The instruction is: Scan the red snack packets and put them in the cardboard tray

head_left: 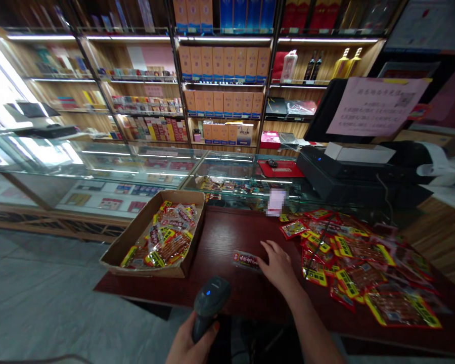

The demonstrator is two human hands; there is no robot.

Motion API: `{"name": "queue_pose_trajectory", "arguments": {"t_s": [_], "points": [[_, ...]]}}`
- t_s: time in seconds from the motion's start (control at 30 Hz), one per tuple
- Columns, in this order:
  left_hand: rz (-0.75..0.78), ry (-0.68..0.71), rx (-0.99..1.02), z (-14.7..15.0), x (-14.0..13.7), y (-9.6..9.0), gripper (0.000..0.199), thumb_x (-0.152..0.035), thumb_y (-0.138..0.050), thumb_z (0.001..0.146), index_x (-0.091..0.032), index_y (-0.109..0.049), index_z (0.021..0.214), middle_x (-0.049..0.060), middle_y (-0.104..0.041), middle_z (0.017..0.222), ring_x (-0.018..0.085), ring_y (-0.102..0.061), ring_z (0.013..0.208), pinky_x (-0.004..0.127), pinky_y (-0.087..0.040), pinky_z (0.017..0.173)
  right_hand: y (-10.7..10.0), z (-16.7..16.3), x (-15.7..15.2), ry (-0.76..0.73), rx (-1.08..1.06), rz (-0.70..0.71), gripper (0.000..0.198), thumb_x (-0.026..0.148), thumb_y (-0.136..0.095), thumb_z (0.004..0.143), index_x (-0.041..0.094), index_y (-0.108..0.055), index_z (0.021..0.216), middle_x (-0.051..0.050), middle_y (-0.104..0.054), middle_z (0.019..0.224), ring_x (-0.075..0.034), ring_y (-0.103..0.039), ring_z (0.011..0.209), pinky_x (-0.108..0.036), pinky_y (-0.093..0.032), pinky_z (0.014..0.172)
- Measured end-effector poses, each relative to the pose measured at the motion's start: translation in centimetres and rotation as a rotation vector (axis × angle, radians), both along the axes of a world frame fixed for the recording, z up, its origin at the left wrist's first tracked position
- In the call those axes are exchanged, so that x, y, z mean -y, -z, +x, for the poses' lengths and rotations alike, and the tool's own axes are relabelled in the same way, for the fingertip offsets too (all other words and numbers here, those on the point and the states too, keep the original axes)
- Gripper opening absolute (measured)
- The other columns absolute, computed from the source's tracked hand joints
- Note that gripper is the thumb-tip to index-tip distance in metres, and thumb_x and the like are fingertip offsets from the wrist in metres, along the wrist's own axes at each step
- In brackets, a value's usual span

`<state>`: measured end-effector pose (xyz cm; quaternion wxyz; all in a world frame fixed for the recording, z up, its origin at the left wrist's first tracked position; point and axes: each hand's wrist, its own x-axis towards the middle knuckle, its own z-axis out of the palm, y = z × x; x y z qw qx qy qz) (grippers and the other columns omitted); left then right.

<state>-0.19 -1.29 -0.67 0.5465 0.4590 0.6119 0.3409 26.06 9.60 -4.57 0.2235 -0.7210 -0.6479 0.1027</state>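
Observation:
My left hand (195, 341) is wrapped round the handle of a dark barcode scanner (211, 296), which has a blue light on its head. At the front of the dark red table, my right hand (277, 267) reaches in with its fingers apart and slightly curved. Its thumb is at the right end of a small snack packet (246, 260) lying flat; whether it presses on the packet I cannot tell. Left of it, an open cardboard box (192, 237) holds several snack packets (170, 237). A loose heap of red and yellow snack packets (349, 253) spreads right of my right arm.
Behind the table (222, 230) runs a glass display counter (144, 156) with a mouse (272, 163) on a red mat. A monitor (326, 111) with a pink paper sheet and a black cash drawer (326, 172) stand at the right. Stocked shelves line the back wall.

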Motion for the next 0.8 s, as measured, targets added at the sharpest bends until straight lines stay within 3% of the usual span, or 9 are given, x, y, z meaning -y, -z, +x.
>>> {"name": "queue_pose_trajectory", "arguments": {"t_s": [0.1, 0.23, 0.7, 0.8], "points": [[-0.033, 0.010, 0.047, 0.4, -0.1, -0.1, 0.050, -0.061, -0.075, 0.071, -0.016, -0.068, 0.092, -0.011, -0.043, 0.044, 0.008, -0.035, 0.034, 0.019, -0.026, 0.034, 2.5, 1.2, 0.0, 0.029, 0.000, -0.005, 0.045, 0.040, -0.062, 0.088, 0.023, -0.064, 0.129, -0.017, -0.052, 0.147, -0.035, -0.043, 0.140, -0.056, -0.031, 0.112], [-0.059, 0.046, 0.047, 1.0, -0.4, -0.2, 0.055, -0.064, -0.075, 0.068, -0.016, -0.066, 0.094, -0.011, -0.043, 0.044, 0.007, -0.035, 0.034, 0.019, -0.028, 0.034, 4.5, 0.4, 1.0, -0.006, -0.068, 0.079, 0.027, 0.041, -0.058, 0.090, 0.030, -0.070, 0.112, -0.007, -0.058, 0.143, -0.031, -0.039, 0.143, -0.061, -0.019, 0.117], [-0.033, 0.071, -0.049, 1.2, -1.0, -0.2, 0.062, -0.073, -0.065, 0.073, -0.017, -0.058, 0.099, -0.013, -0.040, 0.044, 0.008, -0.036, 0.035, 0.018, -0.028, 0.037, 4.0, 0.1, 1.5, 0.015, -0.191, 0.178, 0.022, 0.038, -0.060, 0.089, 0.027, -0.068, 0.105, -0.006, -0.067, 0.131, -0.029, -0.050, 0.134, -0.061, -0.015, 0.118], [-0.038, 0.088, -0.057, 1.3, -1.0, -0.3, 0.061, -0.073, -0.065, 0.073, -0.017, -0.059, 0.095, -0.013, -0.040, 0.044, 0.008, -0.035, 0.034, 0.019, -0.027, 0.037, 3.5, 0.0, 1.5, -0.011, -0.264, 0.175, 0.019, 0.035, -0.058, 0.089, 0.025, -0.067, 0.102, -0.006, -0.072, 0.115, -0.026, -0.063, 0.115, -0.056, -0.027, 0.115]]}}
